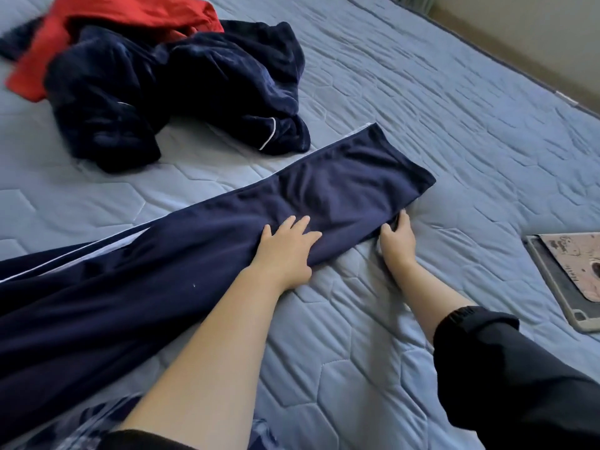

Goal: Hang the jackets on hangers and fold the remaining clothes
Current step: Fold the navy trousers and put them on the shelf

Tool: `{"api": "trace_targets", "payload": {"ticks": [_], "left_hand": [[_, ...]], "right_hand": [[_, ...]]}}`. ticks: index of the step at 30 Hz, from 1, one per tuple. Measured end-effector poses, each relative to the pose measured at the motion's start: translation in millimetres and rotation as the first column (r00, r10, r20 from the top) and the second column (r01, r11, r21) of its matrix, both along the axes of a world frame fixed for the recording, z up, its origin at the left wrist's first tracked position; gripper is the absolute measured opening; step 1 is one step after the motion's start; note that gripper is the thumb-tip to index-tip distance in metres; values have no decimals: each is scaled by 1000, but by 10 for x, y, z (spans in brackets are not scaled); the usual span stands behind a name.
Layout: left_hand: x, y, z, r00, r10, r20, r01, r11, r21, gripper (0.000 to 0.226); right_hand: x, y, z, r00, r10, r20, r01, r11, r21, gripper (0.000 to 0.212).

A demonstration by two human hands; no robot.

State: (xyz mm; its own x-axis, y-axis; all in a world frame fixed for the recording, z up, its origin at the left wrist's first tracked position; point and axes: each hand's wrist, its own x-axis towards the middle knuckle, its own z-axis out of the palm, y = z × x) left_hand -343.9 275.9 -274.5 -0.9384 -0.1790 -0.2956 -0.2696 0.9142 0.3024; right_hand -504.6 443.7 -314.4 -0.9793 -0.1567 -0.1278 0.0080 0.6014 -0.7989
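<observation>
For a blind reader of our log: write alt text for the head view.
A person's left hand presses flat on navy trousers laid across a blue quilted bed, while the right hand grips the near corner of their end. Behind lie a crumpled dark navy garment and a red garment; a tablet rests at the right edge.

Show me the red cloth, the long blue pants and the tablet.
red cloth [130, 14], head view, on its crumpled middle.
long blue pants [341, 186], head view, on the leg end.
tablet [563, 271], head view, on its patterned cover.
</observation>
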Motion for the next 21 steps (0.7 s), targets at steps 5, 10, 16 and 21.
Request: {"api": "trace_targets", "payload": {"ticks": [5, 10, 16, 21], "left_hand": [[200, -289, 342, 792, 534, -296, -477, 844, 246, 12], [373, -387, 468, 656, 652, -379, -566, 758, 325, 19], [426, -282, 474, 721, 583, -375, -490, 811, 318, 22], [490, -219, 423, 798, 529, -290, -438, 839, 323, 20]], "right_hand": [[202, -43, 69, 983, 97, -157, -43, 948, 315, 49], [1195, -259, 63, 705, 516, -486, -326, 845, 423, 50], [1323, -490, 241, 541, 740, -401, -523, 669, 528, 17], [1205, -451, 398, 461, 864, -200, -579, 464, 670, 13]]}}
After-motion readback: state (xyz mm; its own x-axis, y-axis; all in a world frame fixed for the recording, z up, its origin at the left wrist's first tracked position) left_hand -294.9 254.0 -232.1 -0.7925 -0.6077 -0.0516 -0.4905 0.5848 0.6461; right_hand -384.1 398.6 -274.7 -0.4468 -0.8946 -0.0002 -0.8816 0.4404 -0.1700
